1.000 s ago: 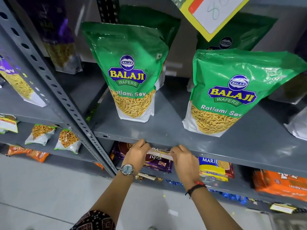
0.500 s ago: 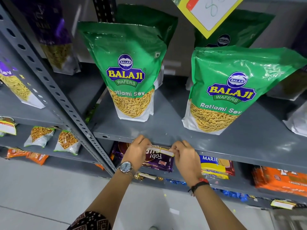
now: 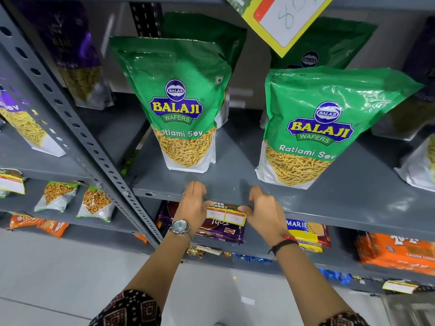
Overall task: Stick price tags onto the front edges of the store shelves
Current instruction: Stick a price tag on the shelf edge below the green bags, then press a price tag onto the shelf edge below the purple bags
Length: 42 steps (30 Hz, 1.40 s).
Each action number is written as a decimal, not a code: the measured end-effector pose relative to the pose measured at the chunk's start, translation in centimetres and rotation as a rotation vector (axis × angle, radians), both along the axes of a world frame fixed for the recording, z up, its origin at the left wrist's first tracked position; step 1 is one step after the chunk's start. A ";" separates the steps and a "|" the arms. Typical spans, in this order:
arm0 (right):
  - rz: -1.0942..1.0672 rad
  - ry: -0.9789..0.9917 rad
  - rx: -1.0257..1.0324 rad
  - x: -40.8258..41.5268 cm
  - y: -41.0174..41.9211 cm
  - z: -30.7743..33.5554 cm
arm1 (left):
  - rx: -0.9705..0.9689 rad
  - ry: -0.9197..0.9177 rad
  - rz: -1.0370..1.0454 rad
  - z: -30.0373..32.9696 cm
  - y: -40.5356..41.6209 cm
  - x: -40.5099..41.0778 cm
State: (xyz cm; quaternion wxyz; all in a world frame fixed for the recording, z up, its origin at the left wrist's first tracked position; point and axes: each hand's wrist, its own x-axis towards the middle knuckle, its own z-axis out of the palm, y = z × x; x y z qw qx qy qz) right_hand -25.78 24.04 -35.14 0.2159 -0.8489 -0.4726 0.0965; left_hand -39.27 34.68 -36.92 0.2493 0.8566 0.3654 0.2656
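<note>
We see the price tag (image 3: 226,214) hanging on the front edge of the grey shelf (image 3: 329,208), below the two green bags. The left hand (image 3: 194,205) and right hand (image 3: 263,210) flank it, fingers spread loosely, thumbs touching its ends; the shelf top before the bags is free.

The price tag (image 3: 225,214), hidden behind the fingers a second ago, is now laid bare against the shelf edge (image 3: 329,208). The left hand (image 3: 192,205) and right hand (image 3: 264,214) have been opened and drawn apart, only the thumbs being kept on the tag's ends.
</note>
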 end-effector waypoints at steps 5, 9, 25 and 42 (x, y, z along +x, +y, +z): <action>0.148 0.000 -0.108 0.5 -0.4 1.1 | -0.018 0.034 -0.005 1.2 -0.3 -0.4; 0.147 -0.077 0.159 1.2 -2.0 6.0 | 0.216 -0.026 -0.032 5.1 -1.0 -1.1; 0.124 -0.773 0.679 1.3 -0.8 32.0 | 0.661 -0.450 0.108 27.8 -2.2 3.6; 0.093 -0.057 1.136 0.4 -4.7 26.0 | 0.482 -0.786 -0.105 28.2 -2.9 2.8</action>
